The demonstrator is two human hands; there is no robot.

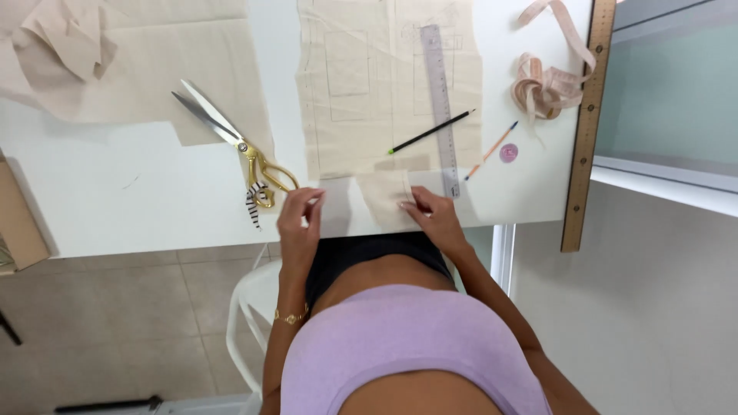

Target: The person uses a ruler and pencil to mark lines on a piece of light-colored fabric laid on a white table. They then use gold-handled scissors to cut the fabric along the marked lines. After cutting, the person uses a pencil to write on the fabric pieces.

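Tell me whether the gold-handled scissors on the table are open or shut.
Slightly open. The scissors lie flat on the white table, their two blades parting into a narrow V toward the tips.

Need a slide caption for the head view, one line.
Seated person's left hand and right hand press a small cream fabric piece at the white table edge, near gold scissors.

White table (pixel 115 200), white plastic chair (pixel 247 307) below it, beige tiled floor (pixel 115 323), pale window pane (pixel 676 84) at right
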